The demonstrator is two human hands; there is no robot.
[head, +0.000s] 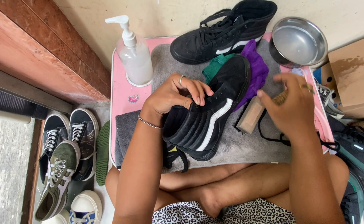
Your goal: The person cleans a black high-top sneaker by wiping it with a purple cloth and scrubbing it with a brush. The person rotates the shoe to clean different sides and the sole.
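The left hand [178, 93] grips a black high-top shoe with a white side stripe [209, 116] at its upper edge, fingers curled over the opening, holding it tilted on its side on the grey towel [248, 145] that covers the small pink table [122, 95]. The right hand [292, 105] closes around a wooden brush [256, 112], just beside the shoe's sole; the bristles are mostly hidden behind the fingers, so whether they touch the shoe is hard to tell. A purple cloth [256, 68] and a green cloth [215, 66] lie under the shoe's toe. The matching black shoe [223, 31] lies at the table's far edge, between a clear pump bottle [134, 56] and a metal bowl [298, 41]. Other sneakers [66, 153] sit on the floor to the left.
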